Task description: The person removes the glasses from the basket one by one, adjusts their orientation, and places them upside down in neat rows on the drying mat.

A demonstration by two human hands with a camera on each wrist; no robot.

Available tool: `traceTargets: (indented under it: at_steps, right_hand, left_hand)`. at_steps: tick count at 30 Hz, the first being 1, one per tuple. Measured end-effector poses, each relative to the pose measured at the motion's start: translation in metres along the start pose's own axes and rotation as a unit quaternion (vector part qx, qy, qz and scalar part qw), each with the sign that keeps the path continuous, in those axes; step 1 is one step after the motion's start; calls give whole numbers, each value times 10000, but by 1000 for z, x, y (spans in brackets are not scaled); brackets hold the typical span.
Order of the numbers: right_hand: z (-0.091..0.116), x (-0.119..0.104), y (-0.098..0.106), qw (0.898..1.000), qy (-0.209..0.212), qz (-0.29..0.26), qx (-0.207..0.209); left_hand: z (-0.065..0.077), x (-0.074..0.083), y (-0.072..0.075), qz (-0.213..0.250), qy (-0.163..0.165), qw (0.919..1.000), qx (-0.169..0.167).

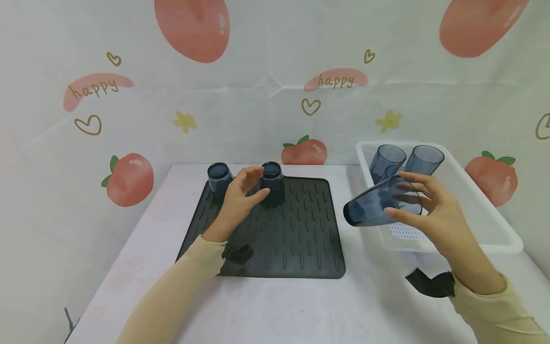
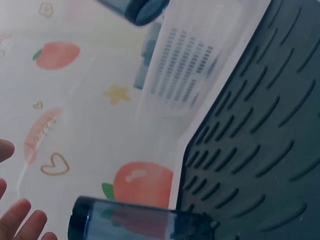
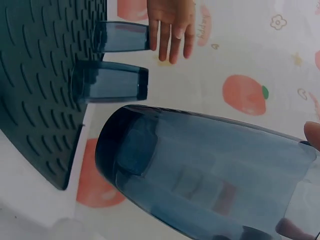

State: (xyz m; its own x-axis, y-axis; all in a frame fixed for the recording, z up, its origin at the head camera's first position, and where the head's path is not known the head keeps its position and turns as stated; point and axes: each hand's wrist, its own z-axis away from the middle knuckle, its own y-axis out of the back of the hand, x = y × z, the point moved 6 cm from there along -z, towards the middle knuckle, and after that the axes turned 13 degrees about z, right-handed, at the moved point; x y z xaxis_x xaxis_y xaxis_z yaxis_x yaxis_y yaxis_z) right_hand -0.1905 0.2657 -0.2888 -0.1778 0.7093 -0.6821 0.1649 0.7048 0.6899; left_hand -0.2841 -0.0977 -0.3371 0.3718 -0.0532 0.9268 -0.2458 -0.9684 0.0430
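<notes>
My right hand (image 1: 447,220) grips a blue-tinted drinking glass (image 1: 367,208) near its rim. The glass is tilted, its thick dark base pointing left, in front of the white basket (image 1: 500,246); it fills much of the right wrist view. My left hand (image 1: 236,203), thumb and fingers spread apart, hovers over the dark ridged drying mat (image 1: 296,248) with nothing in its grasp. Beside its fingertips a glass (image 1: 275,191) stands upside down on the mat. Another upturned glass (image 1: 219,179) is behind the hand, at the mat's back left corner.
Several more blue glasses (image 1: 425,160) lean in the back left part of the basket, right of the mat. A white cloth with fruit prints (image 1: 266,105) hangs behind the white table (image 1: 292,310).
</notes>
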Motion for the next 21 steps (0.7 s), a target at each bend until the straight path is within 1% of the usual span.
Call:
traceTargets:
  at_steps: [2, 6, 9, 13, 17, 21]
  right_hand:
    - [0, -1, -4, 10000, 25, -59, 2]
    - [1, -5, -9, 9999, 36, -118, -10]
    - [0, -7, -12, 9996, 187, -218, 17]
    - [0, -11, -17, 9987, 375, -341, 59]
    - [1, -15, -23, 9982, 334, -500, -11]
    - [2, -20, -29, 9961, 374, -793, -64]
  left_hand:
    - [3, 2, -5, -22, -58, 9999, -124]
    - [9, 5, -16, 18, -70, 9993, -369]
    - [13, 7, -26, 28, -52, 9985, -543]
    - [19, 3, -40, -19, -14, 9970, -778]
    - [24, -1, -55, -3, 22, 9947, -1030]
    - [29, -2, -66, 28, 21, 9926, -1215]
